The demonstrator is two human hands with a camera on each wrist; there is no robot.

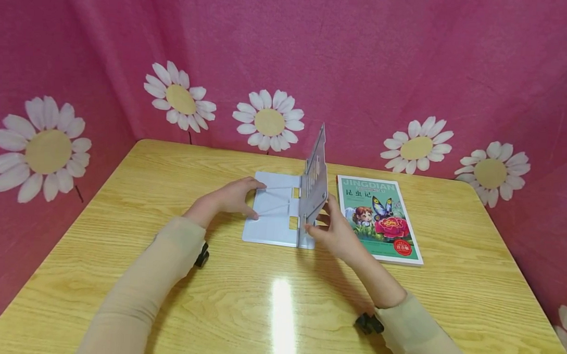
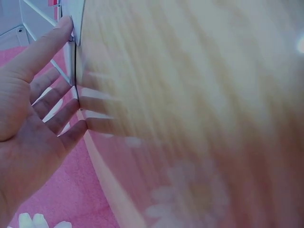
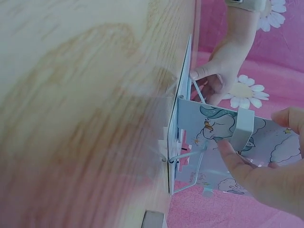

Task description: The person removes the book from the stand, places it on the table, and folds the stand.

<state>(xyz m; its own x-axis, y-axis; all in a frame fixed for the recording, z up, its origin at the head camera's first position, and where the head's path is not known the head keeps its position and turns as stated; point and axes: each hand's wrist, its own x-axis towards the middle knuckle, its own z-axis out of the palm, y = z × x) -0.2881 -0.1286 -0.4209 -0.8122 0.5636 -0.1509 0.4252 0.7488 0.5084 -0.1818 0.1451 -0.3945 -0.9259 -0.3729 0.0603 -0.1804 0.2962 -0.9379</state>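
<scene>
Cream sleeves (image 1: 131,296) reach in from the near side twd a pale folding stand (image 1: 274,231), one on either side of it. Pink cloth (image 1: 362,60), w/ lg. white daisies (image 1: 269,122), hangs behind stand. Wood-grain table (image 1: 213,310) spreads under & around it, a streak of light glare (image 1: 284,323) on the near side. Stand's base (image 1: 263,223) lies flat to L, its slotted panel (image 1: 318,181) upright to R; R-wrist view shows panel printed w/ cartoon animal & clouds. Teal-covered book (image 1: 380,217), marked "JINGDIAN," lies flat just R of stand, cover up, w/ butterfly, cartoon figure & red flower. Person's R hand (image 1: 340,233) is at stand's R side, thumb & fingers bent, grasping panel. L hand (image 1: 233,196) is at stand's L edge, thumb touching base, fingers spread & relaxed, gripping nothing; L-wrist view shows the other fingers reaching along that edge. Black devices (image 1: 202,255) sit at both wrists, nr side of stand. Sm. white bracket (image 3: 243,129) juts from stand's panel, beside R thumb.
</scene>
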